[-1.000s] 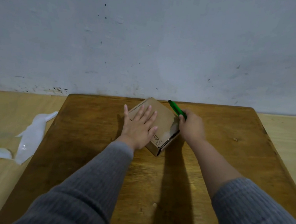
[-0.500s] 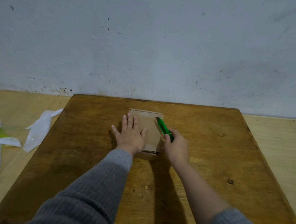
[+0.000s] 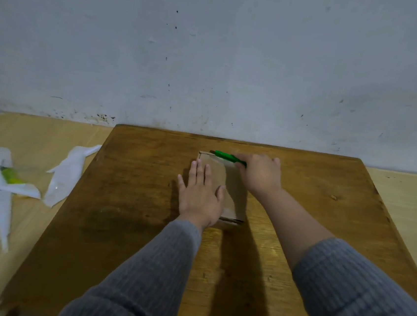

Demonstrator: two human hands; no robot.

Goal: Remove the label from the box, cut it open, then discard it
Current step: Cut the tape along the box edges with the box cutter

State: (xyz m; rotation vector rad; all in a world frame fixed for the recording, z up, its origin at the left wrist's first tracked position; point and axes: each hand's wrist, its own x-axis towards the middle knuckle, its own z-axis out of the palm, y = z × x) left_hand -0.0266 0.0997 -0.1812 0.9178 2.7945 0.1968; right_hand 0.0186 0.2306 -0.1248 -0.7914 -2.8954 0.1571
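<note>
Head view has you squared up to the cardboard box (image 3: pixel 227 185), which lies flat near the far middle of the dark wooden board (image 3: pixel 125 200). Your left hand (image 3: pixel 199 195) is spread flat across the box's left half, fingers straight and palm down, and that looks like a plain anchor so the carton cannot skate while the blade works. Your right hand (image 3: pixel 259 173) is curled round the green cutter (image 3: pixel 228 156), and the tool's tip reaches leftward along the box's far edge. Whether the blade is biting into the cardboard or only resting there, you cannot tell from this angle; the tip is too small to read. Holding the cutter low and nearly level along that edge suggests you are going for the seam at the far end, and it keeps the blade travelling away from your pressing fingers. No label shows on the visible top face, so the peeling seems done and the cutting is the step in hand. Off to the left on the pale table (image 3: pixel 25 254) lie torn white scraps (image 3: pixel 63 178), well apart from the box. Watch the left fingertips: they sit close to the cutting line.
</note>
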